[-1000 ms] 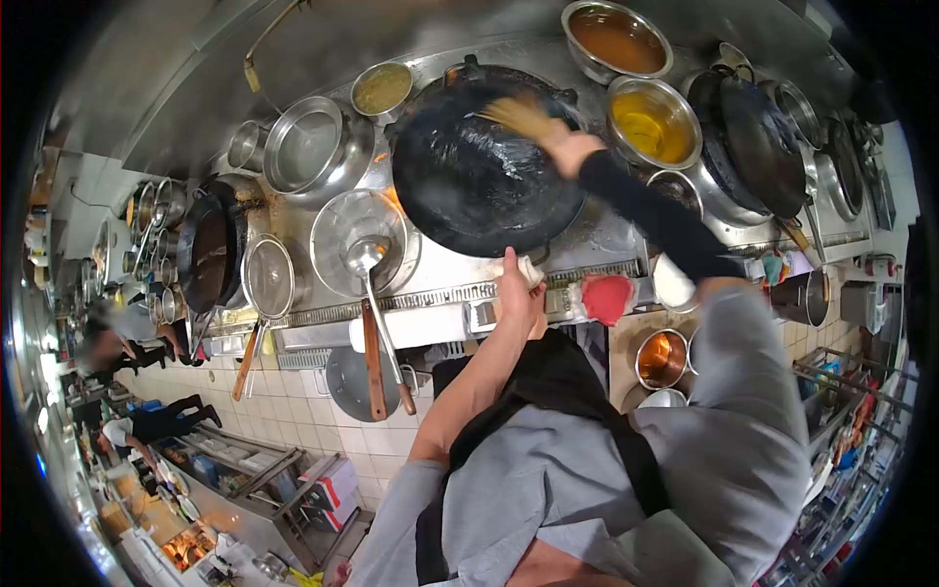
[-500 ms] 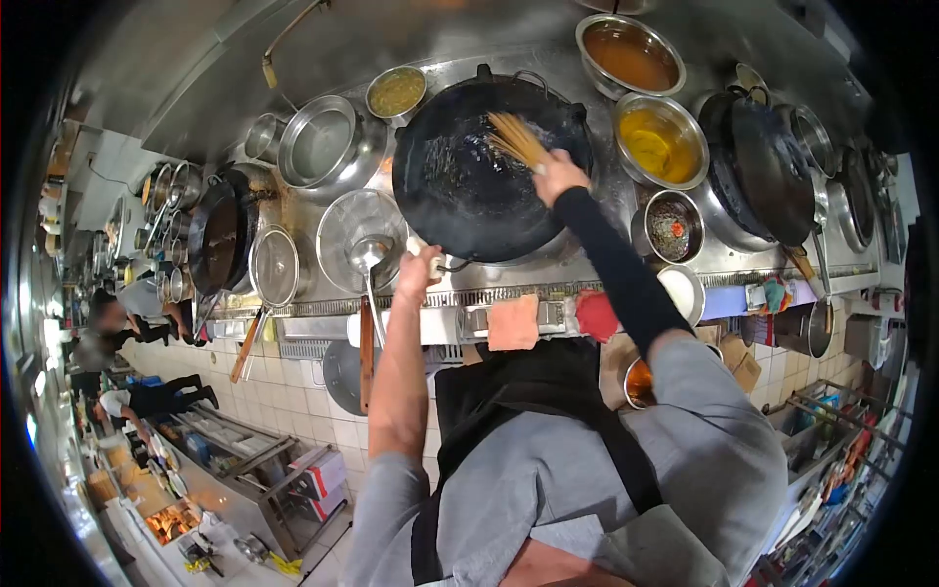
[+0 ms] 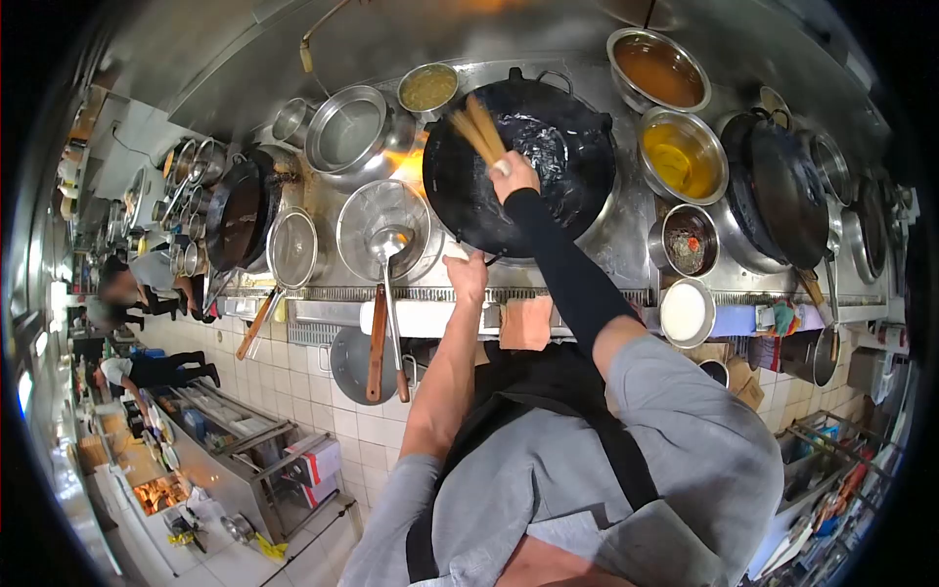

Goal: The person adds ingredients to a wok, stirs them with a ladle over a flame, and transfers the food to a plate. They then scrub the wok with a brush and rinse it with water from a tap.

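Observation:
A large black wok (image 3: 577, 196) sits on the stove in front of me, its inner surface wet and shiny. My right hand (image 3: 515, 177) is closed round the base of a bamboo wok brush (image 3: 478, 130). The brush's split bristles fan out over the wok's left side; whether they touch the metal is not clear. At the near rim, my left hand (image 3: 466, 270) is closed round the wok's handle, with a folded white cloth (image 3: 456, 251) in its grip. Just left of that hand, a ladle (image 3: 387, 245) rests in a wire strainer (image 3: 362, 217).
Flames (image 3: 406, 168) show left of the wok. Bowls of yellow oil (image 3: 675, 161) and brown liquid (image 3: 660, 73) stand at the right. Another wok (image 3: 782, 191) lies farther right, and a metal pot (image 3: 347, 132) at the left. People (image 3: 147, 377) work in the left background.
My right hand has swept the brush from the wok's right side to its left. Flames now show beside the wok. My left hand stays at the handle; the whole view has shifted slightly.

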`<state>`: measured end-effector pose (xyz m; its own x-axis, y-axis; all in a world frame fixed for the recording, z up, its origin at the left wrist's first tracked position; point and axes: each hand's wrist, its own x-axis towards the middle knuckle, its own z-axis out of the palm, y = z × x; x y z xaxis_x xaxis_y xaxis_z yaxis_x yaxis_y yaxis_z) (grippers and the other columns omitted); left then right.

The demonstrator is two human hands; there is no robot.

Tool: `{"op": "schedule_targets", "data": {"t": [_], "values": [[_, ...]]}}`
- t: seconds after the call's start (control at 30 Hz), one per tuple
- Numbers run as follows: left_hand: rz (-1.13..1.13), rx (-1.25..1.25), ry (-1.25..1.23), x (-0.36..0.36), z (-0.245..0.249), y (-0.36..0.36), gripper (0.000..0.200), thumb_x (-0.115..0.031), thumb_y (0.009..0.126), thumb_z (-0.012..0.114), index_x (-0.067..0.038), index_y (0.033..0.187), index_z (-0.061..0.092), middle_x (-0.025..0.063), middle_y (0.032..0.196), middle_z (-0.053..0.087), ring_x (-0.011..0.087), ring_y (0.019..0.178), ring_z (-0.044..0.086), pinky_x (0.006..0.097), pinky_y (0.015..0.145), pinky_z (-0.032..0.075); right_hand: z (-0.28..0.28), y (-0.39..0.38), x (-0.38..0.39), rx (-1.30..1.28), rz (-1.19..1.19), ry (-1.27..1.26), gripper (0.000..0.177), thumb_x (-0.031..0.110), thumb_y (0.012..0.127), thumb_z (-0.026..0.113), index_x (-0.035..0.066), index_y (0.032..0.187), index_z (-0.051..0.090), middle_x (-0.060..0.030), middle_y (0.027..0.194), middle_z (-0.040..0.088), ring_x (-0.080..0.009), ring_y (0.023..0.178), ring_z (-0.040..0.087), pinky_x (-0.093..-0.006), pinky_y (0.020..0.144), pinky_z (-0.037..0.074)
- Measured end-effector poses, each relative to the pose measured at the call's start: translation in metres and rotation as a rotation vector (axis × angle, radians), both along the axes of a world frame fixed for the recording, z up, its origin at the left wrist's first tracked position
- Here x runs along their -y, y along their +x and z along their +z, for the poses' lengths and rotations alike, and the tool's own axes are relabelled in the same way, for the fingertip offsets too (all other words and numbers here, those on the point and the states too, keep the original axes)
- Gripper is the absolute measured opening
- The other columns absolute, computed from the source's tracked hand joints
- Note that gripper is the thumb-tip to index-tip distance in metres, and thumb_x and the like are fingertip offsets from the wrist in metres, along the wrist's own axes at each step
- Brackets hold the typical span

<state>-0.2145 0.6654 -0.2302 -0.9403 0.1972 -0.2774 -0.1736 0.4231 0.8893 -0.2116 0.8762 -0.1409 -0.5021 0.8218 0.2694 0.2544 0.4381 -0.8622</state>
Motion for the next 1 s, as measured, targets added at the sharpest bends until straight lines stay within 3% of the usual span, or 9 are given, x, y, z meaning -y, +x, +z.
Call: {"op": "schedule_targets", "data": {"t": [0.13, 0.27, 0.37, 0.43, 0.5, 0.67, 0.77, 0.9, 1.0], "values": [[-0.096, 0.165, 0.118, 0.008, 0.065, 0.004, 0.033, -0.006, 0.087, 0.071, 0.005, 0.108, 0.048, 0.0138, 0.074, 0.064, 0.0234, 0.058, 0.063, 0.0382, 0.053, 0.052, 0.007, 0.021, 0.044, 0.107, 0.184, 0.004, 0.026, 0.020, 0.083, 0.076, 0.005, 0.102, 0.067, -0.0239, 0.103, 0.068, -0.0451, 0.101, 0.066, -0.0509, 0.089, 0.053], [-0.076, 0.105, 0.231, 0.017, 0.084, 0.007, 0.011, -0.005, 0.087, 0.065, -0.002, 0.091, 0.055, 0.0065, 0.067, 0.059, 0.0171, 0.044, 0.056, 0.0308, 0.035, 0.042, 0.026, 0.108, 0.082, 0.283, 0.345, -0.009, 0.034, 0.021, 0.081, 0.078, 0.006, 0.110, 0.069, -0.0232, 0.110, 0.067, -0.0439, 0.106, 0.065, -0.0495, 0.093, 0.053], [-0.103, 0.159, 0.159, 0.019, 0.073, -0.003, 0.030, -0.004, 0.086, 0.066, 0.002, 0.108, 0.047, 0.0085, 0.070, 0.060, 0.0167, 0.048, 0.056, 0.0322, 0.038, 0.041, 0.018, 0.054, 0.022, 0.445, 0.267, -0.008, 0.030, 0.022, 0.084, 0.077, 0.005, 0.106, 0.068, -0.0238, 0.108, 0.067, -0.0454, 0.106, 0.064, -0.0507, 0.093, 0.053], [-0.190, 0.204, 0.121, 0.019, 0.072, -0.010, 0.034, -0.010, 0.087, 0.071, 0.002, 0.110, 0.049, 0.0110, 0.077, 0.063, 0.0184, 0.053, 0.060, 0.0321, 0.038, 0.044, 0.004, 0.007, -0.008, 0.043, 0.042, 0.021, 0.025, 0.021, 0.084, 0.075, 0.005, 0.101, 0.066, -0.0236, 0.104, 0.067, -0.0459, 0.104, 0.064, -0.0517, 0.091, 0.052], [-0.146, 0.204, 0.057, 0.019, 0.062, -0.020, 0.034, -0.012, 0.087, 0.074, 0.002, 0.108, 0.051, 0.0123, 0.082, 0.065, 0.0190, 0.057, 0.063, 0.0316, 0.038, 0.046, 0.000, -0.001, 0.022, 0.077, 0.039, 0.063, 0.024, 0.020, 0.084, 0.075, 0.005, 0.100, 0.065, -0.0233, 0.103, 0.067, -0.0456, 0.102, 0.064, -0.0518, 0.090, 0.052], [-0.175, 0.379, 0.145, 0.052, 0.119, -0.003, 0.049, -0.049, 0.102, 0.063, -0.003, 0.116, 0.059, 0.0075, 0.085, 0.068, 0.0190, 0.063, 0.066, 0.0307, 0.051, 0.053, 0.018, 0.111, 0.097, 0.182, 0.366, -0.019, 0.030, 0.022, 0.085, 0.073, 0.010, 0.113, 0.067, -0.0230, 0.107, 0.066, -0.0454, 0.106, 0.065, -0.0517, 0.092, 0.053], [-0.254, 0.438, 0.124, 0.096, 0.141, 0.028, 0.040, -0.036, 0.100, 0.070, -0.001, 0.117, 0.062, 0.0085, 0.092, 0.069, 0.0166, 0.072, 0.068, 0.0327, 0.057, 0.055, 0.035, 0.108, 0.057, 0.569, 0.370, 0.009, 0.030, 0.024, 0.087, 0.071, 0.011, 0.114, 0.069, -0.0232, 0.111, 0.066, -0.0463, 0.105, 0.065, -0.0528, 0.092, 0.054], [-0.434, 0.533, 0.186, 0.139, 0.169, 0.078, 0.039, -0.020, 0.095, 0.076, 0.002, 0.123, 0.060, 0.0087, 0.097, 0.072, 0.0181, 0.080, 0.072, 0.0313, 0.068, 0.058, 0.022, 0.021, -0.006, 0.162, 0.093, 0.095, 0.027, 0.023, 0.087, 0.072, 0.005, 0.107, 0.068, -0.0239, 0.111, 0.066, -0.0459, 0.103, 0.065, -0.0519, 0.089, 0.054], [-0.504, 0.615, 0.174, 0.174, 0.159, 0.098, 0.043, -0.018, 0.094, 0.079, 0.001, 0.127, 0.060, 0.0091, 0.107, 0.072, 0.0191, 0.083, 0.072, 0.0328, 0.072, 0.059, 0.001, 0.024, 0.033, 0.196, 0.138, 0.091, 0.027, 0.022, 0.086, 0.073, 0.004, 0.107, 0.067, -0.0223, 0.110, 0.066, -0.0453, 0.103, 0.065, -0.0510, 0.090, 0.054]]}}
